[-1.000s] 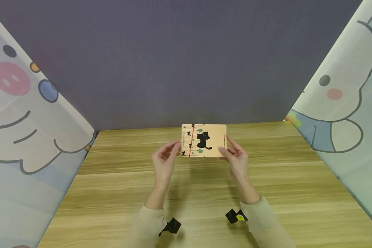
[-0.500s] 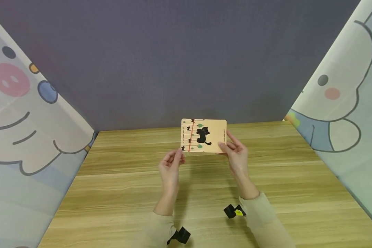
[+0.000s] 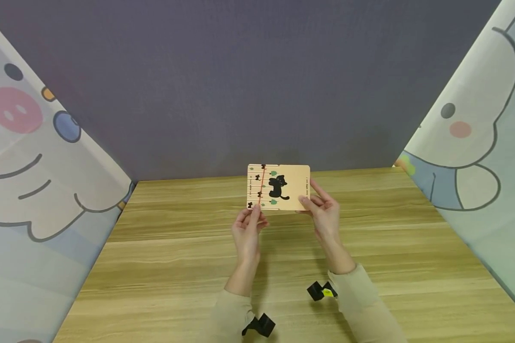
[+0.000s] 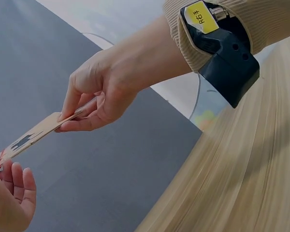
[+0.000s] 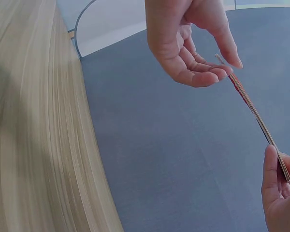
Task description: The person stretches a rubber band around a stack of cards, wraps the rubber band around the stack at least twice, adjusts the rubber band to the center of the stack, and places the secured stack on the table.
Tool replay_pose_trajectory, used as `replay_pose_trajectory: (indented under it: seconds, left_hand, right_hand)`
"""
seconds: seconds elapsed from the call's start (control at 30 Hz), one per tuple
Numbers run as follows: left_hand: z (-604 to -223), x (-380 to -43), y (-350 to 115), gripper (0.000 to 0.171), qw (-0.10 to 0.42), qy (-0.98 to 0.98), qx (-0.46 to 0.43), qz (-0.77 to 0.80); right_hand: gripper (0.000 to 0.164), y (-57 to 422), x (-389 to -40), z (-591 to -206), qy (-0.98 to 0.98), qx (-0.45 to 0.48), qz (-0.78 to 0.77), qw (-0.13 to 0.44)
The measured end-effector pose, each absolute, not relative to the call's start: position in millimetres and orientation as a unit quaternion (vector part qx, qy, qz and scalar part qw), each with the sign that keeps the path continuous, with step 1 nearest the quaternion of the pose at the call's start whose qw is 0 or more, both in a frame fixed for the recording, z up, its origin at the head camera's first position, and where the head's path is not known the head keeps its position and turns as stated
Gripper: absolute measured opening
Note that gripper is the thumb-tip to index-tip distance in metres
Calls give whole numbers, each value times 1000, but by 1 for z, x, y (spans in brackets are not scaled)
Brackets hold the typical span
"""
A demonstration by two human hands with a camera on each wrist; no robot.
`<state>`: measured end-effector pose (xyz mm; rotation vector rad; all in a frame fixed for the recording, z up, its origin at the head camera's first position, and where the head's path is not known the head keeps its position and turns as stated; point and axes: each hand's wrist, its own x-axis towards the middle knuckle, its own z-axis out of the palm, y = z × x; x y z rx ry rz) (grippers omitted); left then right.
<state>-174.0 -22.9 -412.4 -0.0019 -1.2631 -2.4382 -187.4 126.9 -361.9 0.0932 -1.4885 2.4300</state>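
Note:
A small cream notebook (image 3: 295, 178) with a black cat on its cover is held up over the table, near the back panel. A thin red band (image 3: 262, 186) runs across its left part. My right hand (image 3: 327, 217) grips its lower right corner, thumb on the cover and fingers behind. At the lower left edge, where the band crosses, my left hand (image 3: 246, 233) pinches with thumb and fingertips. Seen edge-on in the right wrist view, the notebook (image 5: 255, 113) shows thin layers, with the left thumb and fingers on either side of its end.
A wood-grain table (image 3: 154, 267) lies below, backed by a dark grey panel (image 3: 257, 85). Cartoon-printed cloths hang at the left (image 3: 21, 190) and right (image 3: 468, 162). Black wrist cameras are strapped at both sleeves.
My left hand has slid from the notebook's left edge down and right to its lower edge at the red band. The notebook rose a little, then shifted slightly left; the right hand keeps its grip.

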Motion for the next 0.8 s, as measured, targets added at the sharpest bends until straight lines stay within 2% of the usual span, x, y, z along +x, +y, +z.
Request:
replay_pose_trajectory:
  seconds: [0.03,0.2,0.3,0.47,0.67,0.7,0.8]
  left_hand:
    - [-394,-165,-21,22,195,-456,10,-868]
    - [-393,-166,-18,22,202,-450,6,-870]
    - [-411,-177,-19,24,208,-450,7,-869]
    - [-454,-201,-22,14,220,-453,-19,-864]
    - [-444,-194,-19,13,203,-453,-24,-868]
    - [-450,-197,-18,13,197,-461,-16,-865]
    - [-485,-216,-19,16,182,-483,-12,-857]
  right_hand:
    - [51,127,-187,-362,-518,34,843,144]
    - [50,126,-188,-361,-521,37,841,144]
    - [50,126,-189,-361,-520,31,842,139]
    - [52,126,-191,-362,-522,19,842,133]
    - [52,126,-191,-367,-516,49,842,151]
    - [52,128,-201,-381,-499,70,851,150]
    - [49,128,-201,-383,-498,90,847,160]
